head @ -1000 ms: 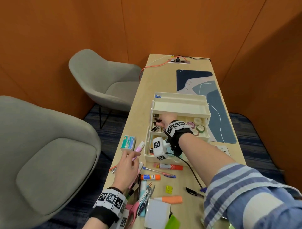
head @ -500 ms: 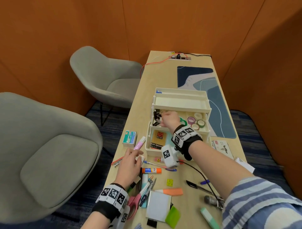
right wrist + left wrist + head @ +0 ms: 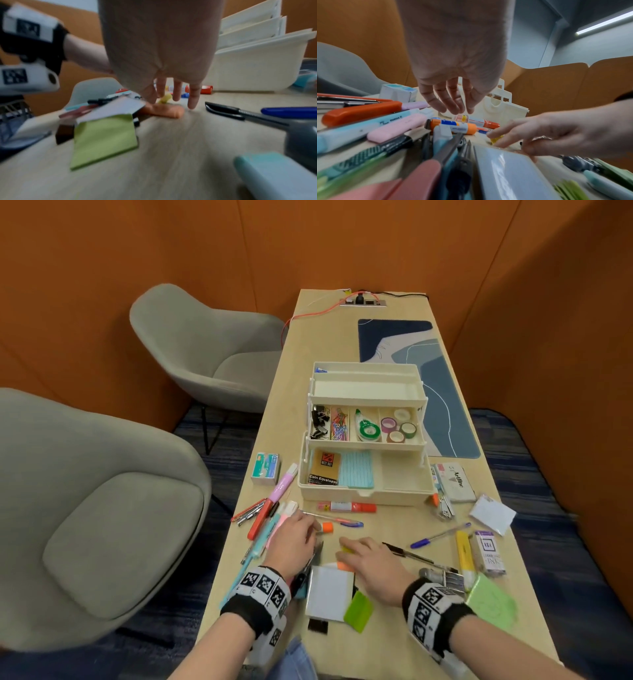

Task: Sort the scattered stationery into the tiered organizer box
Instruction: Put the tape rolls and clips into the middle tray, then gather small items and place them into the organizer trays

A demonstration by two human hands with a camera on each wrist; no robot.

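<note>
On the left side of the table (image 3: 387,330), a small box with a teal label (image 3: 265,469) is stood by itself, well apart from the hands, so it is likely saved for later. Just beside it, a bunch of fat pens (image 3: 270,518) is laid in a heap, probably because they are still waiting to be sorted. The left hand (image 3: 291,537) is held low over that heap, with the fingers (image 3: 447,100) loosely bent and a little spread; nothing is gripped by them. A glue stick with an orange cap (image 3: 453,126) is lying right under those fingertips, so it may be picked next. In the middle, the tiered organizer box (image 3: 364,484) is opened up like steps, so that every tray can be reached from the top. Clips and tape rolls are already kept in the small middle slots, and flat paper packs are laid in the wide bottom tray, where they fit best. To the right, the right hand (image 3: 371,565) is stretched out flat and low, with fingers nearly straight, over a tiny yellow piece (image 3: 165,99) and an orange marker (image 3: 164,110). Whether the yellow piece is touched cannot be told. Further right, a blue pen (image 3: 440,535) is left lying alone.
</note>
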